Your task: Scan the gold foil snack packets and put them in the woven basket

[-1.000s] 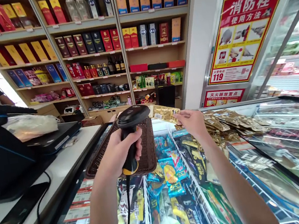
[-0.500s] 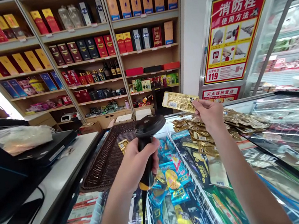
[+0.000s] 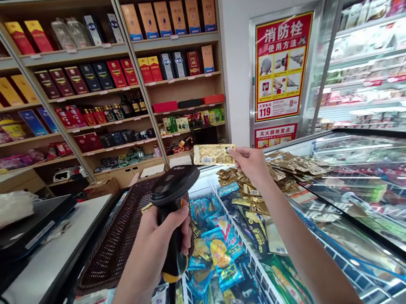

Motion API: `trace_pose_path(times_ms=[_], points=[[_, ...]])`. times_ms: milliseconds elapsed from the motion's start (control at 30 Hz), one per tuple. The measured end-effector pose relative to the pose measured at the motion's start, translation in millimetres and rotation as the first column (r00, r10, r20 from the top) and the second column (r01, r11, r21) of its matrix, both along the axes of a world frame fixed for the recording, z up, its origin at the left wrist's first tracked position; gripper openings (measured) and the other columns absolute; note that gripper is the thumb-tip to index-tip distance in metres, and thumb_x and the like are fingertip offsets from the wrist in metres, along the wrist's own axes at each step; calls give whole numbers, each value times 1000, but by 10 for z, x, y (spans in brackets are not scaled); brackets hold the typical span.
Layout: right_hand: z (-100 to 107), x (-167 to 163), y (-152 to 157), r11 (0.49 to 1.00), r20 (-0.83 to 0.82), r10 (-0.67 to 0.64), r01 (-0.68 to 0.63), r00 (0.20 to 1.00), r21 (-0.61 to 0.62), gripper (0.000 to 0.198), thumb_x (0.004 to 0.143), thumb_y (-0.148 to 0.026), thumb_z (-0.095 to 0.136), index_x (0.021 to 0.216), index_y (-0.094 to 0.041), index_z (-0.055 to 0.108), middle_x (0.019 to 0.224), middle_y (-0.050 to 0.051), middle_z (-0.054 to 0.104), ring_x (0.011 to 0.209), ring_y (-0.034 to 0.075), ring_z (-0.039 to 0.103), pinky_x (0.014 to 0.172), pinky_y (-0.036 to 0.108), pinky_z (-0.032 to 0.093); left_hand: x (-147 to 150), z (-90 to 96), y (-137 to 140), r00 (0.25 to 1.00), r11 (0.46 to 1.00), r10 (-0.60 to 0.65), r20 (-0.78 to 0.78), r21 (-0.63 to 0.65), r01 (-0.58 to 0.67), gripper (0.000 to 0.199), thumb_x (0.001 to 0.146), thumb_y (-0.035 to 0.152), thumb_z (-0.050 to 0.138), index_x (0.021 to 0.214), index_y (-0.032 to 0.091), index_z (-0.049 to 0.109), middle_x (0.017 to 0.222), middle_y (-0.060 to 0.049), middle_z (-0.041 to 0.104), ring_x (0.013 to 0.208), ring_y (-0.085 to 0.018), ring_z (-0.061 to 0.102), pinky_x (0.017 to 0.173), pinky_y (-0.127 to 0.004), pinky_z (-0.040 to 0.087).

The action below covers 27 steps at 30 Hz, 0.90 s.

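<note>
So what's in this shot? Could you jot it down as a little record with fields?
Place: shop counter beside an open freezer chest
Left hand: gripping a black barcode scanner
Right hand: holding up a gold packet in front of the scanner
Nearby: pile of gold packets on the freezer's glass lid; brown woven tray
Behind: shelves of boxed goods

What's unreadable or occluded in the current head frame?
- Black handheld barcode scanner: grip hidden by the left hand; cable runs behind the forearm.
- Flat gold foil packet: label print too small; the right hand covers one corner.
- Dark woven basket: contents partly behind the scanner.
- Black register equipment: cut by the left edge.
</note>
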State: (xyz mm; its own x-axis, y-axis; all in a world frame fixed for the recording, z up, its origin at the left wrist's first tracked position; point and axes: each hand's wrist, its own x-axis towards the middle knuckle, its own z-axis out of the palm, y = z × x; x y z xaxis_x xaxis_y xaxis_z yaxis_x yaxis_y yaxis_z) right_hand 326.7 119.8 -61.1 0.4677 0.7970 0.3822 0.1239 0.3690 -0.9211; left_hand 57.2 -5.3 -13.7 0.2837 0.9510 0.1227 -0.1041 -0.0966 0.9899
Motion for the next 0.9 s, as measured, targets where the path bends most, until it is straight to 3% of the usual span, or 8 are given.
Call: trace_pose_path(times_ms=[333, 533, 667, 767, 900], points=[[39, -48, -33, 999, -4, 7, -7, 1000, -40, 19, 101, -31, 74, 94, -14, 72, 64, -8, 60, 47, 6, 52, 49, 19, 48, -35, -7, 29, 999, 999, -39, -32, -27, 38, 29, 81, 39, 80, 83, 17, 61, 61, 3, 55, 47, -11, 52, 42, -20, 43], [31, 23, 0, 997, 43, -6, 9, 999, -75, 24, 104, -37, 70, 101, -14, 71, 68, -7, 61, 51, 7, 54, 52, 21, 51, -31, -5, 58, 999, 999, -14, -33, -41, 12, 32, 79, 40, 82, 86, 17, 62, 62, 3, 56, 48, -12, 53, 42, -20, 42], [-73, 235, 45, 969, 119, 41, -11, 992, -248, 24, 104, -38, 70, 105, -14, 71, 81, -3, 68, 60, 9, 62, 57, 23, 56, -64, 9, 51, 999, 999, 8, -54, -41, -10, 33, 78, 41, 82, 86, 18, 61, 62, 3, 56, 48, -12, 52, 43, -21, 43], [-229, 453, 97, 897, 159, 96, -17, 983, -442, 20, 103, -33, 72, 106, -14, 71, 91, 1, 72, 69, 11, 67, 62, 25, 59, -66, 28, 31, 997, 997, 47, -67, -57, -50, 35, 76, 43, 84, 87, 19, 61, 63, 3, 57, 49, -12, 52, 43, -22, 41], [-402, 722, 177, 830, 193, 20, 91, 981, -550, 24, 103, -34, 71, 117, -15, 71, 106, 5, 74, 83, 15, 72, 72, 31, 64, -36, 77, -25, 993, 993, 104, -52, -56, -106, 35, 74, 41, 84, 88, 19, 60, 63, 3, 56, 49, -12, 51, 44, -21, 38]])
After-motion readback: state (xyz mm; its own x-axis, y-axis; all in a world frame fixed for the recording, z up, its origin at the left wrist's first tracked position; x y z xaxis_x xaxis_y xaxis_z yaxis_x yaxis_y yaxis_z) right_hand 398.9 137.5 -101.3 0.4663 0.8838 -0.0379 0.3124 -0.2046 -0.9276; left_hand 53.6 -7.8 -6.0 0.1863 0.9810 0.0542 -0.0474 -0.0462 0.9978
